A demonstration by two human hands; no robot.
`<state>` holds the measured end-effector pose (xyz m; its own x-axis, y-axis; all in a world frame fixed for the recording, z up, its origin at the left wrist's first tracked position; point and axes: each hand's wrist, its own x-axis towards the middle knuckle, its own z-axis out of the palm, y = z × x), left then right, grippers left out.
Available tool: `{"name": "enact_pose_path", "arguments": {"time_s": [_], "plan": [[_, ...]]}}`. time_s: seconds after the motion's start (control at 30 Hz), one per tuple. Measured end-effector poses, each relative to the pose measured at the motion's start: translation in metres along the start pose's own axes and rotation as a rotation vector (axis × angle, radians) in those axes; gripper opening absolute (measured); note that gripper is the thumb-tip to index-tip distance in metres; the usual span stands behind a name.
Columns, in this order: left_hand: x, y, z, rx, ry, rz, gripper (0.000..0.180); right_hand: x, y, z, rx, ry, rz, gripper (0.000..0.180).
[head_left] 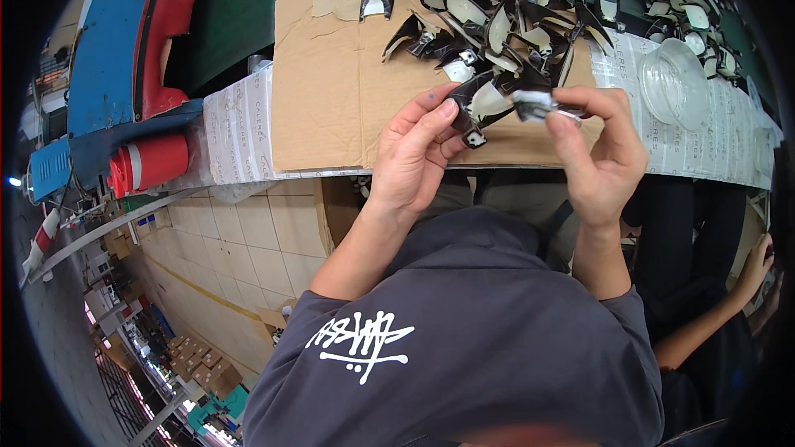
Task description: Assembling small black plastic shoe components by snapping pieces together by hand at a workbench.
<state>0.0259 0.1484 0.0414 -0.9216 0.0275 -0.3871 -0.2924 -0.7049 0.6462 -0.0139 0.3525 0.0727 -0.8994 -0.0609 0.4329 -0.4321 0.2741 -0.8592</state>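
Left hand (414,153): pinched on a curved black-and-cream cut leather piece (484,103).
Right hand (598,153): fingertips closed on that piece's other end (held above the brown cardboard sheet (331,91)).
Progress: one piece is being handled.
Remaining: a large pile of similar pieces (546,8) lies beyond.

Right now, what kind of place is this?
Probably a factory workbench: both hands hold one black-and-white cut piece, a big pile of pieces lies on cardboard, and stacked cartons stand beyond.
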Motion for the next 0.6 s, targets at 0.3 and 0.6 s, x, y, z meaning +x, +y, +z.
{"name": "enact_pose_path", "arguments": {"time_s": [0.3, 0.6], "plan": [[-0.002, 0.003, 0.007, -0.036, -0.012, 0.046, 0.023, -0.003, -0.009, 0.021, -0.116, -0.09, -0.211, 0.029], [-0.002, 0.004, 0.009, -0.016, -0.009, 0.066, 0.023, -0.003, -0.022, 0.004, 0.106, -0.084, -0.054, 0.026]]}}
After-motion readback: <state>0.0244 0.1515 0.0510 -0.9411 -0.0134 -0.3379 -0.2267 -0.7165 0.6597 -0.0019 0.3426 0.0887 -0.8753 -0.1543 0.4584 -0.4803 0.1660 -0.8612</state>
